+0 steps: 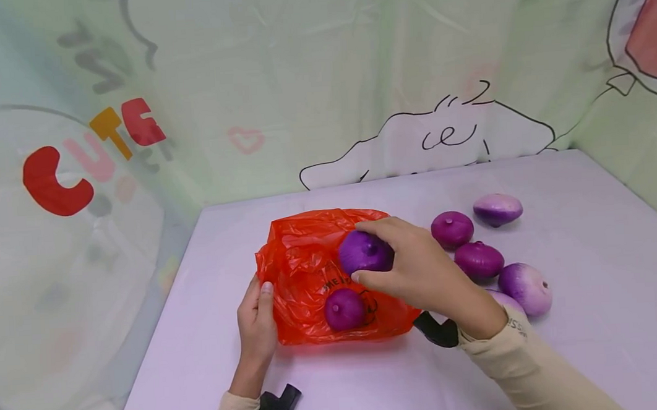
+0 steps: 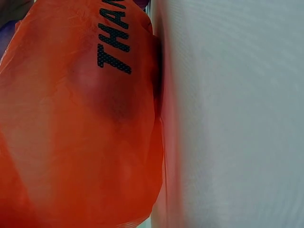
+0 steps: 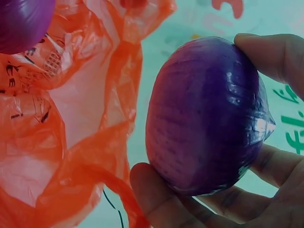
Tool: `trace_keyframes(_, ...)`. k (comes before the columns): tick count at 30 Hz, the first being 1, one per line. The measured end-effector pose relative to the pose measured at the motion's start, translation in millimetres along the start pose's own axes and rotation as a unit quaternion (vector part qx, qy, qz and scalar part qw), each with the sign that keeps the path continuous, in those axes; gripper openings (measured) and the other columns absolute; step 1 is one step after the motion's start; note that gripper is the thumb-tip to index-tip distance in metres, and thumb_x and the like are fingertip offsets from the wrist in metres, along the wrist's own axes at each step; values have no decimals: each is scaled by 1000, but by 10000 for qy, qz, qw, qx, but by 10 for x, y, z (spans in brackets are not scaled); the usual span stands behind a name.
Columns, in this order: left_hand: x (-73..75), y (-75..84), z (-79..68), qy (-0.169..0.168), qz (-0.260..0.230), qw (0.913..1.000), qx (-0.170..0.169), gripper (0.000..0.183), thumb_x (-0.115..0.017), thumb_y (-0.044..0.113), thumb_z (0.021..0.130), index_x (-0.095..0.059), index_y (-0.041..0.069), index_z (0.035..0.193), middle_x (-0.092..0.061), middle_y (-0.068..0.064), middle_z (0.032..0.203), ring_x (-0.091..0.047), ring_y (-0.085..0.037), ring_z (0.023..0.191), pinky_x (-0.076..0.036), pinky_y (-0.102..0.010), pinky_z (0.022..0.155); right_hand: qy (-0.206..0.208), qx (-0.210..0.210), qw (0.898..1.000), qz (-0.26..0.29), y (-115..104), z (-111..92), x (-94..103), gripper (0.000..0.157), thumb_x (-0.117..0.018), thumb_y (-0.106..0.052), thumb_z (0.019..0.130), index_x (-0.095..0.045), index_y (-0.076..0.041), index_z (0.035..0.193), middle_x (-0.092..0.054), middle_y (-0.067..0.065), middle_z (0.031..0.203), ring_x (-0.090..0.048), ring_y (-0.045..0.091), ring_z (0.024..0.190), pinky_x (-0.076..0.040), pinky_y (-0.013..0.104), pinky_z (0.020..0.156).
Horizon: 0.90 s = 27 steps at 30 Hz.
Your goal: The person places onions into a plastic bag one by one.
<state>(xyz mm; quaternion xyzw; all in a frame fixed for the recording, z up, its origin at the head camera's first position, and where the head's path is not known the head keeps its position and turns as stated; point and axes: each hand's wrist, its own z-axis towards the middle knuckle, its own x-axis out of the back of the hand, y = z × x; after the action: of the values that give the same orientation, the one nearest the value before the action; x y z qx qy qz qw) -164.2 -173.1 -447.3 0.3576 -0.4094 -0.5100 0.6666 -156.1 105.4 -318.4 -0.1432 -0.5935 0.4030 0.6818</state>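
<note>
My right hand (image 1: 423, 268) holds a purple onion (image 1: 359, 253) between thumb and fingers, over the mouth of a red plastic bag (image 1: 296, 293). In the right wrist view this onion (image 3: 204, 118) looks glossy, with a pointed tip, and stands apart from the bag beside it. Another purple onion (image 1: 345, 309) lies within the bag. At the bag's left side my left hand (image 1: 258, 323) pinches the rim, thumb on top; its other fingers are mostly hidden. The left wrist view is largely filled by the bag's side (image 2: 80, 142), which bears dark print.
Several more onions lie on the white table (image 1: 597, 333) to the right of the bag, among them a dark purple one (image 1: 452, 229) and a purple and white one (image 1: 525, 289). My right forearm partly covers one. A printed curtain (image 1: 277, 77) stands behind the table.
</note>
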Motion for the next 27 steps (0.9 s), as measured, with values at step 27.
trace_keyframes(27,-26,-24,8,204,-19,9993,-316,37,-53,7,108,-61,0,143,-55,-10,154,-54,-28,140,-50,-24,106,-832,-430,9952,-290,338,328,-403,69,-83,-29,87,-57,-6,147,-63,15,140,-63,34,119,-63,49,89)
